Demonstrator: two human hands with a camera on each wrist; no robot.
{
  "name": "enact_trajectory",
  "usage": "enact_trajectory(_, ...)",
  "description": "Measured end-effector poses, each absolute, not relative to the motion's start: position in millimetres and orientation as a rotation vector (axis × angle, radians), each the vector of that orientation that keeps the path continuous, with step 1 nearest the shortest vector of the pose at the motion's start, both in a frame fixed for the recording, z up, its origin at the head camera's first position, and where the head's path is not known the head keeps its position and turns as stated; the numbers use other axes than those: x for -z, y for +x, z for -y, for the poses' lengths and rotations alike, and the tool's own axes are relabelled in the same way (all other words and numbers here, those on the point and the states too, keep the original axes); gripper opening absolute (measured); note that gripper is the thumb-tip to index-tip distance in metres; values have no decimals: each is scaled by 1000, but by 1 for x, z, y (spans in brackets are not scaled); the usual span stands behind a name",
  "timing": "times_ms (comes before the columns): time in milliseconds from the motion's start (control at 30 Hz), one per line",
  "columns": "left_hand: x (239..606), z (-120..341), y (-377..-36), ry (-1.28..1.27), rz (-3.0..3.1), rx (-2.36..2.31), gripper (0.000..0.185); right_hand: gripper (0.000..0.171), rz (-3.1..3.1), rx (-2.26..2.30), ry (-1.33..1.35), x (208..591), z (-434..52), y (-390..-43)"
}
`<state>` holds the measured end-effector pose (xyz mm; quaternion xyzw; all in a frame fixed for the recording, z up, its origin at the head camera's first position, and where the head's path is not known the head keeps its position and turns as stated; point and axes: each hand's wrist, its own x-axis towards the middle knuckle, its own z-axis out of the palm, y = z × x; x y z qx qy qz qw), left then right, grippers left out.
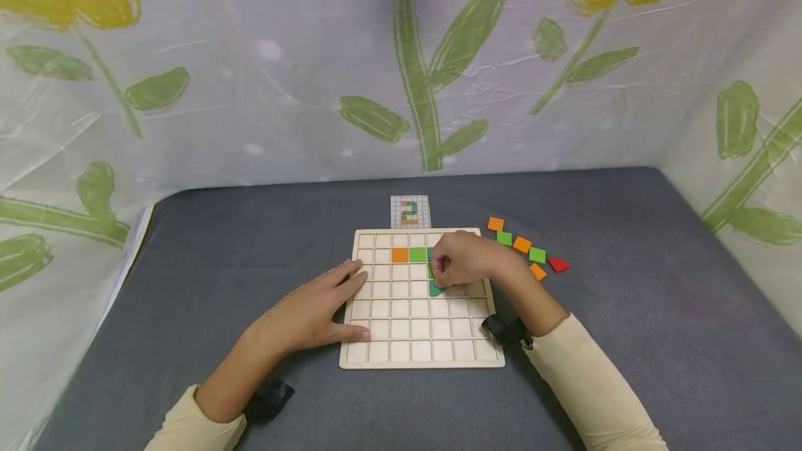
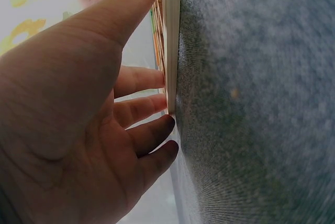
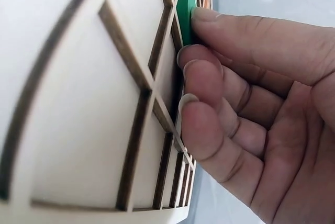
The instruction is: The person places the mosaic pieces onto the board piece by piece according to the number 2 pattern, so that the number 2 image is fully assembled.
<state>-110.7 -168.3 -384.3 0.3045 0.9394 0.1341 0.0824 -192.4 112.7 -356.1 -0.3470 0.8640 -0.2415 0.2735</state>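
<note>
A pale wooden grid board (image 1: pixel 401 351) lies on the dark table. My left hand (image 1: pixel 307 312) rests on its left edge, fingers spread and fairly straight, thumb on the lower left squares; the left wrist view shows the hand (image 2: pixel 104 114) along the board's side (image 2: pixel 171 41). Over the upper right squares, my right hand (image 1: pixel 466 257) pinches a dark green tile (image 1: pixel 436 289) with a rounded corner, thumb and fingertips at the tile (image 3: pixel 185 12) in the right wrist view. An orange tile (image 1: pixel 399 255) and a light green tile (image 1: pixel 417 255) sit in one row; further green tiles are partly hidden by the hand.
Right of the board lie loose tiles: several orange and green squares, including an orange one (image 1: pixel 496 223) and a green one (image 1: pixel 537 255), plus a red piece (image 1: pixel 559 264). A small pattern card (image 1: pixel 397 211) lies behind the board. A flower-printed curtain (image 1: pixel 282 89) hangs beyond the table.
</note>
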Motion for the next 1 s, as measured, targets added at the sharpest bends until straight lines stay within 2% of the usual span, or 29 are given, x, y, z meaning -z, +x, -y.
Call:
enact_trajectory(133, 384, 168, -111, 902, -2799, -400, 91, 8, -2336, 635, -967, 354, -112, -189)
enact_trajectory(333, 383, 168, -110, 885, -2791, -405, 91, 16, -2377, 603, -995, 351, -109, -184)
enact_trajectory(800, 385, 168, -110, 883, -2800, -390, 92, 14, -2392, 565, -1023, 345, -111, -182)
enact_trajectory(900, 385, 168, -110, 889, -2801, -392, 92, 11, -2391, 563, -966, 339, -122, -186)
enact_trajectory(1000, 384, 169, -110, 898, -2802, -393, 93, 12, -2470, 490, -801, 329, -141, -190)
